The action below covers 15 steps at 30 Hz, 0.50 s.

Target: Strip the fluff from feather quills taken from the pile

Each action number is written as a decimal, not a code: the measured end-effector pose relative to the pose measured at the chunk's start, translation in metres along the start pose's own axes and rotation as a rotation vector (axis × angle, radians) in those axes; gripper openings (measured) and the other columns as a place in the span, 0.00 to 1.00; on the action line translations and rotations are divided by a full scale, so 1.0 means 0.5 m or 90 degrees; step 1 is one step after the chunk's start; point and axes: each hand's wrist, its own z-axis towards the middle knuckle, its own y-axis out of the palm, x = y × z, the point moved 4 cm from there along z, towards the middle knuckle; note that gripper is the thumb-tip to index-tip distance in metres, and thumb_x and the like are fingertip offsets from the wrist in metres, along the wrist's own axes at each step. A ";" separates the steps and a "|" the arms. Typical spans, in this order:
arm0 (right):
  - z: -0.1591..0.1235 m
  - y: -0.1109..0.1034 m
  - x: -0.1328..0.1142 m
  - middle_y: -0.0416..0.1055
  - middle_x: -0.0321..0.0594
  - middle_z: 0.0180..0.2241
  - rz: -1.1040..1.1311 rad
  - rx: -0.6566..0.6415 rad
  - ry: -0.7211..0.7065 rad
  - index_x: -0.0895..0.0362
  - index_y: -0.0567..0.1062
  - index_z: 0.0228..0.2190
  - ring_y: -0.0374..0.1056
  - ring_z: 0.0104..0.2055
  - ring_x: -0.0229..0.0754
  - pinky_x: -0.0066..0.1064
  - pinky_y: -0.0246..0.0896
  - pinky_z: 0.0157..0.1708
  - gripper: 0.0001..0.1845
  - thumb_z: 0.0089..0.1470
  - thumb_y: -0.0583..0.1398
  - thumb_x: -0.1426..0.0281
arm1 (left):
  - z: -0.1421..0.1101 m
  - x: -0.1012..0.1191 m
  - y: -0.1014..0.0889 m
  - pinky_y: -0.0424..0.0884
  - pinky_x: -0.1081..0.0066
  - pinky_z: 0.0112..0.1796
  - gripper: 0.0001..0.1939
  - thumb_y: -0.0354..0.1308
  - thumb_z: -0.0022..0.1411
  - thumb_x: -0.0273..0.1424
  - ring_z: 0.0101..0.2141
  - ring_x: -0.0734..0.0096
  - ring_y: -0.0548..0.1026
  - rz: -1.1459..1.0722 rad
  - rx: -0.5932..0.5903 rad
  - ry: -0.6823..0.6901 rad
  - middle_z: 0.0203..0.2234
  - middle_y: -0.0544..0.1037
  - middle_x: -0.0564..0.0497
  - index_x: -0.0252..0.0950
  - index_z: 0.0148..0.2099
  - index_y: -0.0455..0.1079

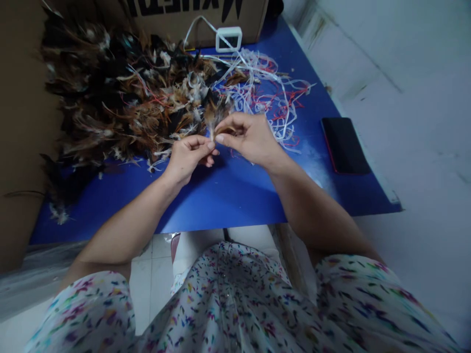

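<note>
A small bunch of brown and grey feathers (213, 117) stands upright between my two hands, its pale base pinched in the fingers. My left hand (188, 156) closes thumb and forefinger on the lower end of the quills. From the other side, my right hand (252, 137) grips close by, thumb and fingertips together, with a brown feather strand showing under its fingers. The two sets of fingertips almost touch. Just behind them spreads a large heap of brown, black and white feathers (140, 113).
White and red strings (283, 103) lie tangled at the back right of the blue table (235, 206). A small white-framed device (228, 40) stands before a cardboard box (198, 19). On the right, a dark phone (345, 145) lies near the wall (412, 98).
</note>
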 end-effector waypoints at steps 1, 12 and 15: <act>0.002 -0.009 0.002 0.78 0.37 0.35 0.002 0.014 0.005 0.54 0.79 0.34 0.72 0.38 0.40 0.32 0.69 0.40 0.12 0.52 0.71 0.61 | 0.000 0.001 0.000 0.72 0.78 0.22 0.21 0.78 0.47 0.41 0.18 0.81 0.73 -0.008 0.006 -0.004 0.24 0.82 0.51 0.33 0.32 0.74; 0.005 -0.096 0.055 0.72 0.37 0.22 -0.405 -0.009 0.113 0.54 0.77 0.23 0.72 0.33 0.46 0.40 0.68 0.40 0.08 0.48 0.69 0.74 | 0.000 0.009 -0.002 0.70 0.80 0.21 0.16 0.76 0.50 0.36 0.18 0.82 0.73 -0.042 0.042 0.005 0.23 0.81 0.53 0.33 0.32 0.73; 0.002 -0.084 0.077 0.67 0.36 0.18 -0.482 -0.069 0.147 0.53 0.74 0.18 0.71 0.30 0.46 0.39 0.67 0.37 0.13 0.44 0.72 0.73 | 0.000 0.009 -0.003 0.69 0.80 0.20 0.16 0.75 0.51 0.36 0.18 0.82 0.73 -0.026 0.045 0.002 0.24 0.81 0.53 0.33 0.32 0.72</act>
